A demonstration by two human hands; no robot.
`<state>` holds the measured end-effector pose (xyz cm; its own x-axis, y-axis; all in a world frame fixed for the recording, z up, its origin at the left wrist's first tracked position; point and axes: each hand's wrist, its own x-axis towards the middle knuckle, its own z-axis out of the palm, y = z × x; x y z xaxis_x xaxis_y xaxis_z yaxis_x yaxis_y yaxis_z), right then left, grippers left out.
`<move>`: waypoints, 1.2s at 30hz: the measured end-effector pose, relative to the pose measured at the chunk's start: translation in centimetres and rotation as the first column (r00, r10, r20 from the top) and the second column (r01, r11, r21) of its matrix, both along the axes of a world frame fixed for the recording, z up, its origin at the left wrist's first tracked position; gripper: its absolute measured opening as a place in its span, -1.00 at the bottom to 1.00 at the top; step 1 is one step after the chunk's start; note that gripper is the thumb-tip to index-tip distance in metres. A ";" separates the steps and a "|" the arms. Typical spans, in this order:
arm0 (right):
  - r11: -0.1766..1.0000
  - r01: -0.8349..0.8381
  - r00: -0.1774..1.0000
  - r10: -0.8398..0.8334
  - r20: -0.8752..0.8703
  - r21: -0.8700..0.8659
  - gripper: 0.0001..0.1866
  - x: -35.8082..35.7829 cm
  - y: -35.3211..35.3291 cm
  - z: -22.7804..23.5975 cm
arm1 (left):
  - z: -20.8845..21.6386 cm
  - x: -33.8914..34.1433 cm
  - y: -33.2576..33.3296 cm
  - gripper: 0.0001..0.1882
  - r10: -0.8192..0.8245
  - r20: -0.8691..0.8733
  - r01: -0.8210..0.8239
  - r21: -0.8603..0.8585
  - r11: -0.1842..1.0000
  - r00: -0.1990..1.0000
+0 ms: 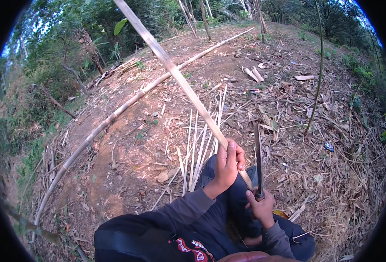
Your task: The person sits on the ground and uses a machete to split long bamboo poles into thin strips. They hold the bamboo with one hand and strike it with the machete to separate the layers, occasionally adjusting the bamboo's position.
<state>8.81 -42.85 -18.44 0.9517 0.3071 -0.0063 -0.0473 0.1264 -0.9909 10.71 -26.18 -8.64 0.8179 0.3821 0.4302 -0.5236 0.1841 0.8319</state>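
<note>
My left hand [228, 164] is closed round a long, flat bamboo strip [188, 91], a little above its near end. From there the strip slants up and to the left, out of the top of the view. In my right hand [262, 207] is the handle of a machete [258, 157], its dark blade pointing upward. The strip's near end lies close beside the machete's handle, by my right thumb; I cannot tell whether they touch. Several thin split bamboo strips [197, 148] lie on the ground just beyond my bent legs.
A long bamboo pole [114, 114] lies across the slope from lower left to upper right. Flat bark-like pieces [252, 74] and dry leaves litter the ground. A thin upright stem [318, 87] stands at the right. Trees and bushes [40, 65] edge the slope.
</note>
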 end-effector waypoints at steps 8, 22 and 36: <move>0.981 0.014 0.998 -0.025 -0.057 -0.194 -0.61 1.6 -1.0 -1.4 | -1.9 -3.6 3.5 -0.66 0.031 -0.006 -0.029 0.217 0.976 1.000; 0.945 0.188 0.980 -0.198 -0.010 -0.269 -0.56 6.6 -4.7 -4.4 | 6.9 -6.9 19.2 0.00 0.232 0.026 -0.226 -0.148 0.963 0.972; 0.975 0.158 0.972 -0.182 -0.151 -0.156 -0.61 10.3 -7.6 -7.7 | 23.7 -4.0 22.6 -0.24 -0.130 0.336 0.167 -0.083 0.982 0.933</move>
